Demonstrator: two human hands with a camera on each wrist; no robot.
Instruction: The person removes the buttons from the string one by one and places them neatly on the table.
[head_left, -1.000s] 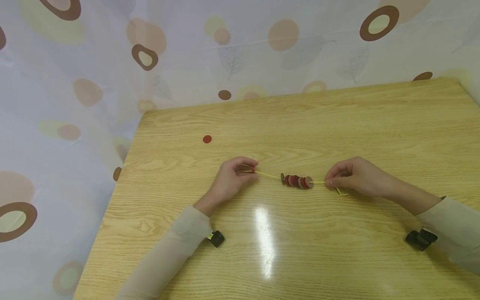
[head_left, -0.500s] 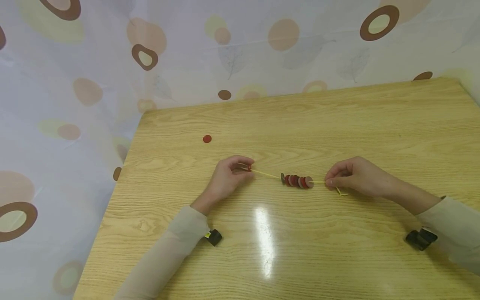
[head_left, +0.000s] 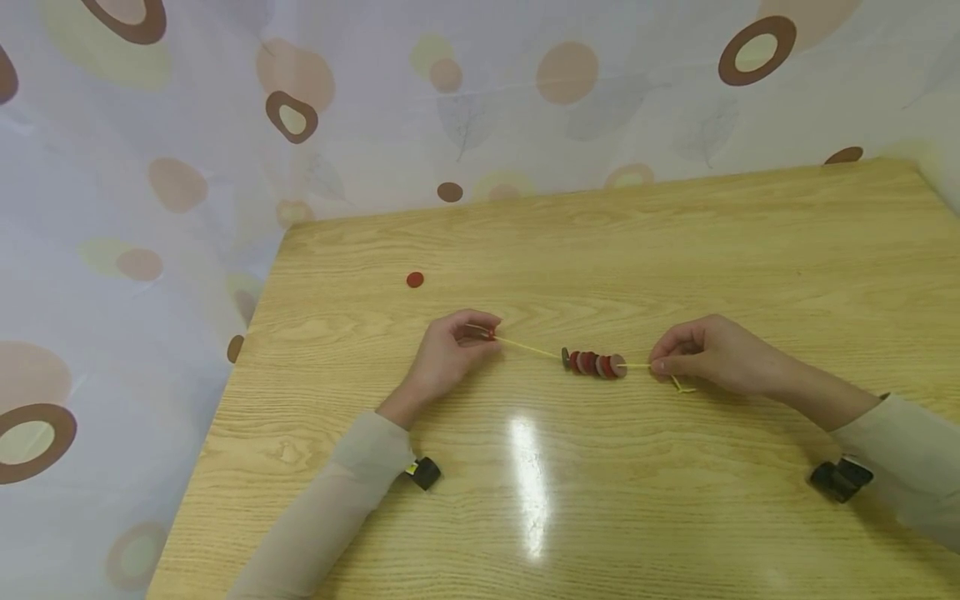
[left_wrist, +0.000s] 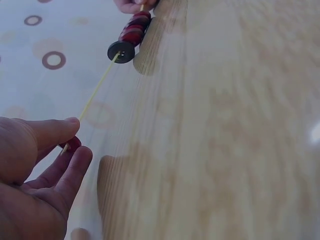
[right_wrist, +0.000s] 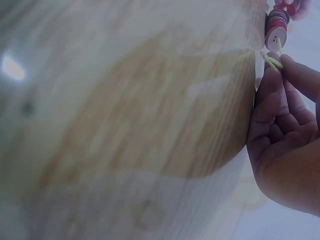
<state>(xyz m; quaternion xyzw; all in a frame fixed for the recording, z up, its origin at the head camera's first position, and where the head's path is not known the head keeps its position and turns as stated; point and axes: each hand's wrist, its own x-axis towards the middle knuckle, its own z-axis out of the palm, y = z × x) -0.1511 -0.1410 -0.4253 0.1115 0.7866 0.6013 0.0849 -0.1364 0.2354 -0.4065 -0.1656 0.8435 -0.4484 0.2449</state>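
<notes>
A yellow string [head_left: 528,344] stretches between my two hands. Threaded on its middle is a row of several buttons [head_left: 596,364] in red, pinkish and dark tones, with a dark button [left_wrist: 121,52] at the left end and a pale pink, holed button [right_wrist: 276,39] at the right. My left hand [head_left: 450,350] pinches a small red button [left_wrist: 72,144] between thumb and fingers; the string runs through it. My right hand [head_left: 708,354] pinches the string just right of the row, and its knotted tail [right_wrist: 271,61] sticks out past the fingertips.
A loose red disc [head_left: 415,280] lies on the wooden table [head_left: 637,250], beyond my left hand. Behind the far edge hangs a patterned pale curtain [head_left: 495,100]. Both wrists carry small black cameras.
My left hand has moved a little to the left with the red button, widening its distance from the button row. My right hand and the row have stayed in place.
</notes>
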